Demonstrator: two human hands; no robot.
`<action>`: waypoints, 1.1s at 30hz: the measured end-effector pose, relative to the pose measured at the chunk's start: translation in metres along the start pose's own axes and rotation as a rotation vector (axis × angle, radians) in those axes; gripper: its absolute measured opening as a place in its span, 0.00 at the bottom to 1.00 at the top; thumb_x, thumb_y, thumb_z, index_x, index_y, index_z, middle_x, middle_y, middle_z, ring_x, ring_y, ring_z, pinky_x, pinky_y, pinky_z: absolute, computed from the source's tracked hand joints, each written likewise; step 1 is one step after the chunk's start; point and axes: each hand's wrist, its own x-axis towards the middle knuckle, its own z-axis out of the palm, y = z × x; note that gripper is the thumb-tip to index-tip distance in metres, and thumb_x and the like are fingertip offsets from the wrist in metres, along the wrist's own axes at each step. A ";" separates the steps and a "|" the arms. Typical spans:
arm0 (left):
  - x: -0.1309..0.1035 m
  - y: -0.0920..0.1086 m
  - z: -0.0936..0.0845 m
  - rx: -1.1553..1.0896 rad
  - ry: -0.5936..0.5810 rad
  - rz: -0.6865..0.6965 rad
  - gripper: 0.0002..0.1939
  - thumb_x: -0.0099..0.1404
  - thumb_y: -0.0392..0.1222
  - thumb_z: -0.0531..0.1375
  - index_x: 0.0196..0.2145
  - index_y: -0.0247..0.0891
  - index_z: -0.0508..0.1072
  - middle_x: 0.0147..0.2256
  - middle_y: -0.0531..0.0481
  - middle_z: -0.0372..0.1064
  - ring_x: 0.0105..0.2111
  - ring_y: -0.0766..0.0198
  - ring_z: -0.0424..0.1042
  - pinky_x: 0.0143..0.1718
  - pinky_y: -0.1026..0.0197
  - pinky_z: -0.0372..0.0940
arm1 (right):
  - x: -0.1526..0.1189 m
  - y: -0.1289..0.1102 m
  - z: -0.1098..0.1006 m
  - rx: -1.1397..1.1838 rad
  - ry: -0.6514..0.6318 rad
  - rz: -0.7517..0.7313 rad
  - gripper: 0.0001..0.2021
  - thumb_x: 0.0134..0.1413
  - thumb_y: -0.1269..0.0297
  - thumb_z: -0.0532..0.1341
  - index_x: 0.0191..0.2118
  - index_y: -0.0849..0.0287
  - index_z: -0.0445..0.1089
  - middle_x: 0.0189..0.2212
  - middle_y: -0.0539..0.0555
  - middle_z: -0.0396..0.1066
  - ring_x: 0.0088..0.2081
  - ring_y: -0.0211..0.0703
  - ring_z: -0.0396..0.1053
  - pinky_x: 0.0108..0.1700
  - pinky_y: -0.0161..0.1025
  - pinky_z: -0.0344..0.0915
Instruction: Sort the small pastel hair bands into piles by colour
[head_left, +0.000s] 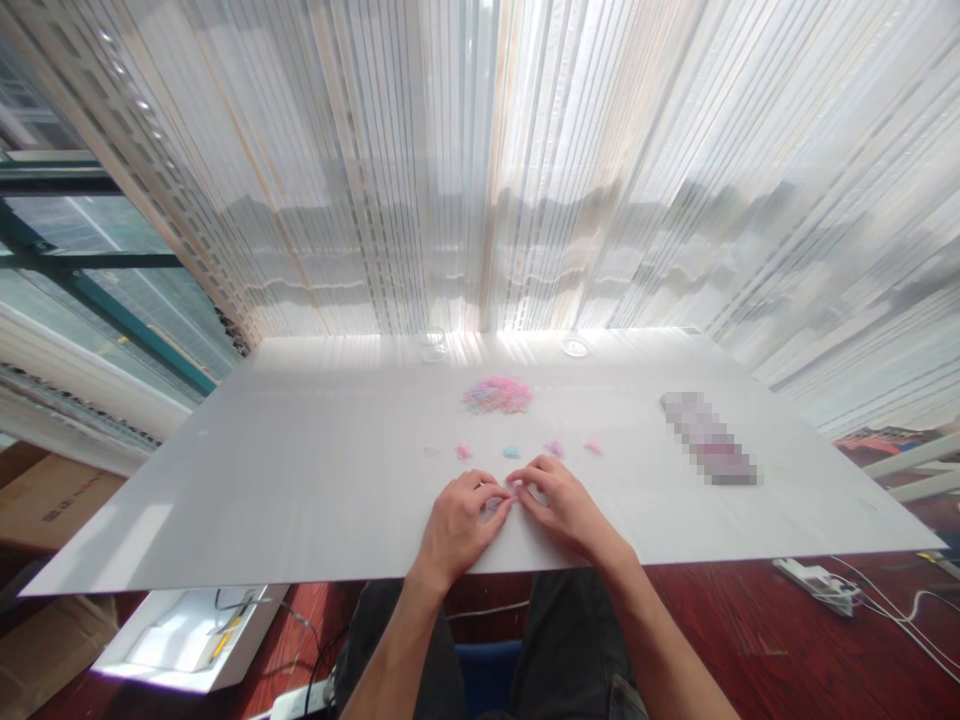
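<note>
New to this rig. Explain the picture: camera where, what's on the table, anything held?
No machine here: just a person's bare left hand and right hand. The one picture comes from a camera worn on the head, looking forward and down. On the white table lies a multicoloured pile of fine bits; nearer the hands is a row of five small clumps, and off to the right a pixelated object. The hands come together at something small and pinkish, too small to identify.
</note>
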 end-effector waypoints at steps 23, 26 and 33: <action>-0.001 -0.002 0.001 -0.044 0.035 -0.040 0.07 0.68 0.37 0.64 0.44 0.39 0.74 0.37 0.50 0.76 0.30 0.63 0.72 0.38 0.59 0.69 | -0.003 -0.002 0.000 0.140 0.128 0.027 0.06 0.67 0.65 0.57 0.38 0.56 0.71 0.33 0.52 0.71 0.34 0.42 0.69 0.39 0.38 0.67; -0.001 -0.002 0.000 -0.055 0.034 -0.039 0.10 0.69 0.38 0.63 0.48 0.40 0.74 0.38 0.51 0.76 0.30 0.64 0.72 0.38 0.59 0.68 | -0.005 -0.003 0.000 0.152 0.128 0.009 0.06 0.67 0.66 0.58 0.39 0.55 0.71 0.33 0.52 0.71 0.34 0.42 0.69 0.39 0.38 0.68; 0.000 0.003 -0.004 -0.067 0.015 -0.040 0.03 0.71 0.37 0.61 0.38 0.41 0.76 0.35 0.53 0.75 0.30 0.64 0.71 0.38 0.60 0.67 | -0.006 -0.001 0.003 0.157 0.130 -0.012 0.05 0.66 0.67 0.59 0.38 0.55 0.71 0.33 0.52 0.70 0.34 0.41 0.69 0.39 0.38 0.69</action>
